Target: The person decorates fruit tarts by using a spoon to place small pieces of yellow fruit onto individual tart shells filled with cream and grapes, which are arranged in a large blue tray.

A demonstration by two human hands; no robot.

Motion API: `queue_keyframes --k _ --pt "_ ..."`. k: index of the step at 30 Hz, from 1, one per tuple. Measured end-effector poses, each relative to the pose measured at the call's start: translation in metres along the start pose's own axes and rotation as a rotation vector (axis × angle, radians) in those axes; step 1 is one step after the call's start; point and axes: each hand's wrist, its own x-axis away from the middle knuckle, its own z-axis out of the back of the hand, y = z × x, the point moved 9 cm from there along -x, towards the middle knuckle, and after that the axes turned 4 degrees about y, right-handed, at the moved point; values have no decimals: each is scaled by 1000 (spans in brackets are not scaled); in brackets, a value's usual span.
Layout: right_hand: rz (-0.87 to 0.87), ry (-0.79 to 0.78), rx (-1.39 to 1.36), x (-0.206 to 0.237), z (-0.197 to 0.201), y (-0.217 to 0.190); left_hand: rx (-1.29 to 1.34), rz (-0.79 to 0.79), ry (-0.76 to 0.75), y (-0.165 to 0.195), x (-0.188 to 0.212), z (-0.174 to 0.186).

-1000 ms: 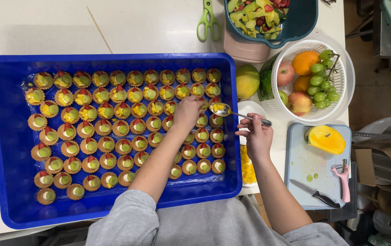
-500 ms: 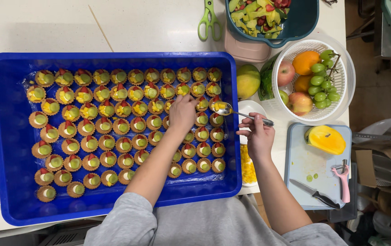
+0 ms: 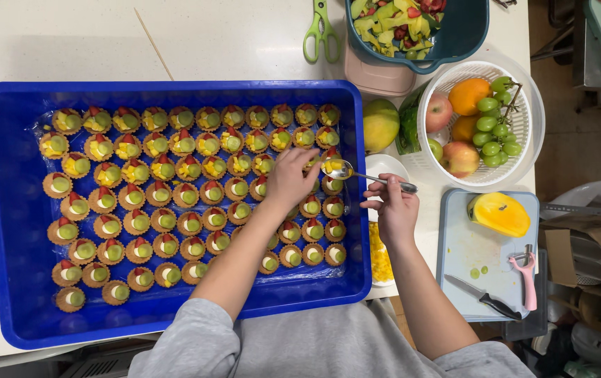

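The left hand has edged rightward over the tarts; the right hand pinches a loaded spoon. Upper rows carry yellow fruit, lower rows lack it.

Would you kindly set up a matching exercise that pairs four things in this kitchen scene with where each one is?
Things:
1. spoon
2. green scissors
3. pink peeler
4. bunch of green grapes

Places:
A. in the white basket with the other fruit
B. on the white table beyond the blue crate
C. in the right hand, its bowl over the tartlets
D. on the grey cutting board, near the knife

Pairs: 1-C, 2-B, 3-D, 4-A
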Motion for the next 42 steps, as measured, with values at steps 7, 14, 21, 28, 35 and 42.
queue_keyframes --k 7,14,21,28,35,42 --pt "-19 -9 -5 0 -2 6 319 290 -126 -8 4 -14" --pt "-10 5 -5 0 2 6 279 491 -210 -28 8 -20" --pt "3 30 8 2 14 2 43 211 -104 -24 -9 -11" --pt "-1 18 -6 4 14 -1 -281 145 -235 -14 -12 -28" --pt "-7 25 -7 3 15 -2 -335 104 -287 -17 -9 -32" --pt "-14 26 -13 3 17 1 -203 52 -108 -14 -10 -10"
